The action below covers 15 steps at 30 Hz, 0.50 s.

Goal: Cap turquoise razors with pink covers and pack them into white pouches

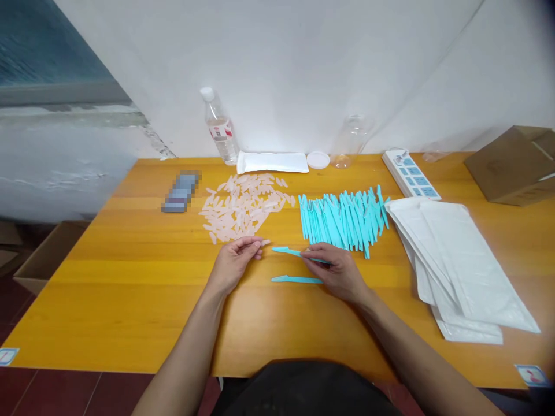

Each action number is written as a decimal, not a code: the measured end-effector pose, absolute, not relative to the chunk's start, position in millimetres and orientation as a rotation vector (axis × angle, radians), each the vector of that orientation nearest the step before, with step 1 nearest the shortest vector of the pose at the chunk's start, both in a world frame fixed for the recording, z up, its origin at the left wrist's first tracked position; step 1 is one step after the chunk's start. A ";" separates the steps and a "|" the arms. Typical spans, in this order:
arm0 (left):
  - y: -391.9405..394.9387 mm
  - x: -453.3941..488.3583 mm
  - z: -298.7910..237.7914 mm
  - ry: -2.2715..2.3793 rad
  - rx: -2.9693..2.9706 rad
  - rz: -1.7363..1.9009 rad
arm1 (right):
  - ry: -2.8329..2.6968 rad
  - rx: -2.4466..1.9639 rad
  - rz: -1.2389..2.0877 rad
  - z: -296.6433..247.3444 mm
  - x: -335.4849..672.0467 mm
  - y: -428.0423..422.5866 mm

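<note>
Between the fingertips of my left hand [237, 261] is a small translucent pinkish cap [266, 242]. My right hand [336, 268] pinches a turquoise eyebrow razor [288, 251], its blade end pointing left toward that cap; a small gap separates the two. Below it, a second turquoise razor [295, 279] lies flat on the table, its right end close under my right hand. A loose spread of pinkish caps [238, 208] lies beyond my left hand. Beyond my right hand, many turquoise razors [342, 219] are heaped side by side.
White plastic bags [468, 260] lie stacked on the right of the wooden table [130, 300]. Along the wall stand a water bottle [221, 130], a white packet [273, 162], a round lid [318, 160], a clear jar [349, 141], a power strip [411, 173] and a cardboard box [511, 164]. A blurred phone-like object [181, 192] lies left.
</note>
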State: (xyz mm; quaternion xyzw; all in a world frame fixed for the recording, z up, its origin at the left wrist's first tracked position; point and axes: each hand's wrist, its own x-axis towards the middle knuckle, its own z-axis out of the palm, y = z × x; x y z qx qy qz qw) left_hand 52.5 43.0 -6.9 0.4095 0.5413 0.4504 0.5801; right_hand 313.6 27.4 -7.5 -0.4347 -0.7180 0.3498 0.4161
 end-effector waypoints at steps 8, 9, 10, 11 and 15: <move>32.7 57.7 4.7 1.289 1.085 0.984 | -1.808 -1.040 0.863 -1.4 318.0 28.5; 30.8 58.6 4.9 1.292 1.093 0.974 | -1.805 -1.040 0.871 -0.5 317.7 28.3; 28.7 59.9 5.0 1.297 1.099 0.963 | -1.799 -1.037 0.878 0.5 317.2 28.0; 26.6 61.7 5.2 1.300 1.106 0.953 | -1.795 -1.031 0.890 1.4 316.7 27.6; 17.9 71.5 4.7 1.292 1.158 0.898 | -1.840 -1.013 0.968 3.1 316.8 25.5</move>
